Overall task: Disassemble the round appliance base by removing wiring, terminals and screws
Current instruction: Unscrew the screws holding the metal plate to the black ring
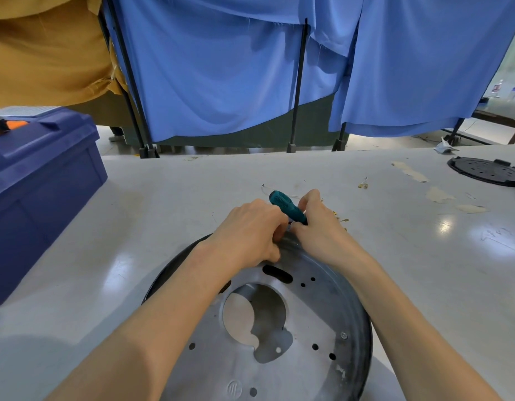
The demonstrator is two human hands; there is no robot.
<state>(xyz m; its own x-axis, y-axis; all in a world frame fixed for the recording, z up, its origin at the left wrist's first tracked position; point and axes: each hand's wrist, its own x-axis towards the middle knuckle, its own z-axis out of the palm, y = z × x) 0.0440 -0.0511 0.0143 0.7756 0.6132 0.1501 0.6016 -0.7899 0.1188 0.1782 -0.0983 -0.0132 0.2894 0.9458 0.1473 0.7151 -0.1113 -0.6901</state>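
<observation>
Two hands meet at the far rim of the round base (317, 314), which lies flat on the table (163, 198) close to the person. Right hand (317, 224) curls round the teal screwdriver (285, 208) low on its handle; tip hidden, likely on a rim fastener. Left hand (250, 230) has fingers curled at the same spot (what they pinch is hidden), probably steadying the work. One screw (343, 335) remains near the right edge. Loose terminals (363, 185) lie beyond.
</observation>
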